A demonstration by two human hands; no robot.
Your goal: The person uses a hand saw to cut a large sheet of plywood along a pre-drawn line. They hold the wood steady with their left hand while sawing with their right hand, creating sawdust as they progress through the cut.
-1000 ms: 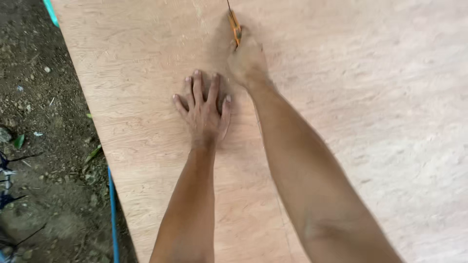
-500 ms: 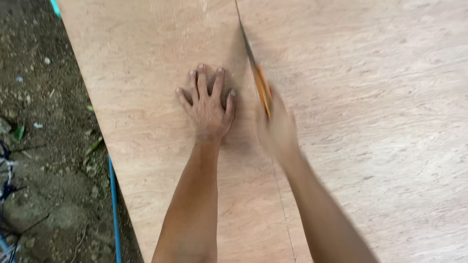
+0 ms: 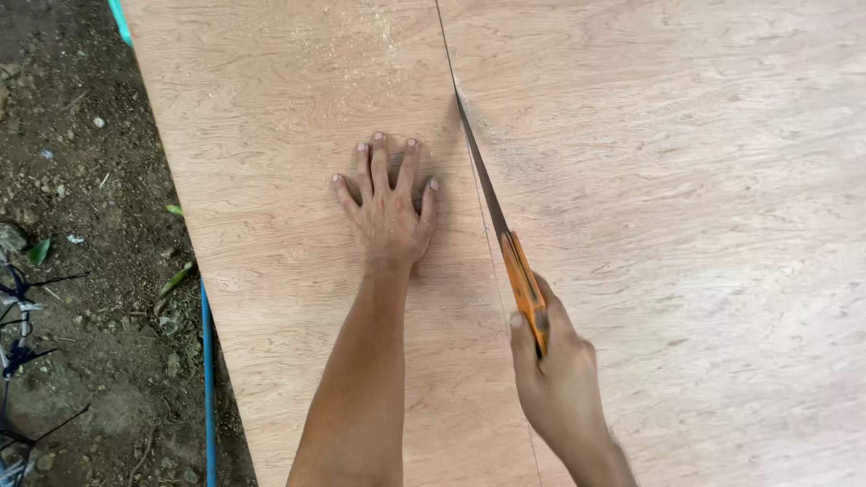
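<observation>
Head view: looking straight down on a wide sheet of plywood with bare ground along its left side.
Left hand point(image 3: 388, 212): flat on the plywood point(image 3: 686, 180), palm down, fingers spread wide, holding nothing, just left of the cut.
Right hand point(image 3: 555, 379): wrapped tight round the orange handle of a saw point(image 3: 505, 248), forefinger laid along the handle; the wrist runs off the bottom edge.
Saw: the blade slants from the handle up and away to the kerf; it is seen edge-on, so the teeth cannot be made out, and the fingers hide the back of the handle.
Cut point(image 3: 444, 36): a thin dark slit from the top edge down to where the blade enters; beyond the top edge it is cut off.
Pencil line point(image 3: 519, 424): faint, running on from the blade toward the bottom edge, partly lost behind the right hand.
Sawdust point(image 3: 361, 45): a pale scatter on the plywood left of the cut, near the top.
Plywood edges: only the left edge shows; the right, top and bottom run out of view.
Ground point(image 3: 81, 271): dark soil with small stones and a few leaves.
Blue strip point(image 3: 208, 379): shows below the plywood's left edge; what it is cannot be told.
</observation>
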